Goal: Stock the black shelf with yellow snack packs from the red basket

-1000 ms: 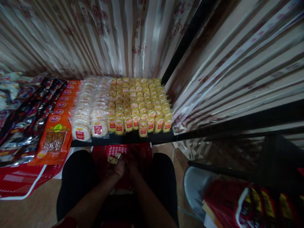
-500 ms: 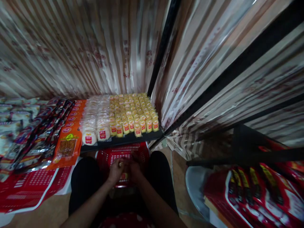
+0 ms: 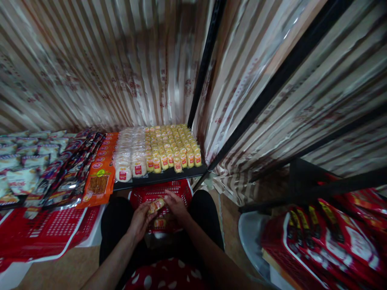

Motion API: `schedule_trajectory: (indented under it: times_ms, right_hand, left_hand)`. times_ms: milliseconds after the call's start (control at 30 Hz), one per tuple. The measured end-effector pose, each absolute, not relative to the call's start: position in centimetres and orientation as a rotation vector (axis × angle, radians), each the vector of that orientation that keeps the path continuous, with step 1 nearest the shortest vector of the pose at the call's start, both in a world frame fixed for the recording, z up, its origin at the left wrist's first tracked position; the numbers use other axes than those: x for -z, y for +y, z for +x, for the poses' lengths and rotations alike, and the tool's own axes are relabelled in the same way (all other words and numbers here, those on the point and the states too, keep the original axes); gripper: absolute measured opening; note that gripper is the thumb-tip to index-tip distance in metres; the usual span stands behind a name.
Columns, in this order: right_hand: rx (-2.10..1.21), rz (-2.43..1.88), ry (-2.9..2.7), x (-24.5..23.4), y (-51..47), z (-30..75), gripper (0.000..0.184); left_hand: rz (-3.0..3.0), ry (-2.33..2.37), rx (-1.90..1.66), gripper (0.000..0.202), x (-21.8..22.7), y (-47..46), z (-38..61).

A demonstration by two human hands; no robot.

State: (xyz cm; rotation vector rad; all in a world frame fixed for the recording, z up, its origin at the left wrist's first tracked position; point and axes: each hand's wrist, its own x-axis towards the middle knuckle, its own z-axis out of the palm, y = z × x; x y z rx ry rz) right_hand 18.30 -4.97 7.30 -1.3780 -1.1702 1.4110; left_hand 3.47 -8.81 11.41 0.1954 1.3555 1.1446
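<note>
My left hand (image 3: 139, 219) and my right hand (image 3: 175, 204) meet over a red plastic basket (image 3: 178, 189) between my knees. Together they hold a small yellow wrapped snack (image 3: 156, 206), fingers closed round it. A second small packet (image 3: 159, 222) lies in the basket below. Just beyond the basket a low black shelf (image 3: 163, 177) carries rows of the same yellow snacks (image 3: 172, 147) and round white wrapped cakes (image 3: 130, 155).
Orange snack bags (image 3: 98, 183), dark foil packets (image 3: 71, 169) and white packets (image 3: 21, 161) fill the shelf to the left. A flattened red basket panel (image 3: 45, 233) lies on the floor at left. Red packaged goods (image 3: 326, 241) sit at right. Striped curtains hang behind.
The view has tilted and shifted, so more of the left shelf shows. My hands rose a little out of the basket, and the yellow snack between them is now plain to see.
</note>
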Motion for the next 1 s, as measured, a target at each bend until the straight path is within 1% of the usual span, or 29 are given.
schedule_trajectory:
  times_ms: [67,167,200,333,400,467,533,667,833,900,1000]
  right_hand:
    - [-1.391,-1.319,-1.416,-8.8,-5.2,18.3,0.038]
    - [-1.169,-1.276,-1.872,-10.8,-5.6,18.4,0.036]
    - [-1.082,-1.271,-1.997,-11.3,-5.7,18.4,0.035]
    - [-0.834,-1.279,-2.232,-12.6,-6.4,18.6,0.036]
    - [-0.728,-1.342,-2.244,-12.7,-6.6,18.8,0.033]
    - [-0.637,-1.414,-2.23,-12.7,-6.5,19.0,0.029]
    - [-0.561,-1.473,-2.184,-12.6,-6.3,19.2,0.028]
    - [-0.459,-1.544,-2.003,-12.1,-5.1,19.2,0.03]
    - [-0.347,-1.488,-1.849,-11.7,-2.9,19.1,0.042]
    - [-0.308,-1.467,-1.828,-11.7,-2.0,19.2,0.042]
    - [-0.282,-1.445,-1.82,-11.8,-0.6,19.8,0.042]
  left_hand:
    - [0.312,1.392,-1.107,0.006,-11.5,-8.9,3.4]
    - [0.416,1.431,-1.077,0.003,-11.4,-8.7,3.2]
    - [0.425,1.431,-1.076,0.005,-11.3,-8.6,3.1]
    - [0.517,1.41,-1.052,0.03,-10.9,-7.8,3.0]
    - [0.613,1.42,-1.048,0.04,-11.0,-7.2,3.3]
    - [0.713,1.413,-1.038,0.043,-11.3,-6.5,3.7]
    - [0.839,1.395,-1.033,0.041,-11.7,-5.6,4.2]
    - [1.194,1.475,-1.063,0.027,-12.7,-3.0,5.0]
    - [1.483,1.676,-1.107,0.036,-14.5,1.1,6.2]
    - [1.553,1.755,-1.079,0.038,-15.4,2.4,6.8]
    - [1.614,1.883,-0.944,0.039,-16.3,3.6,7.7]
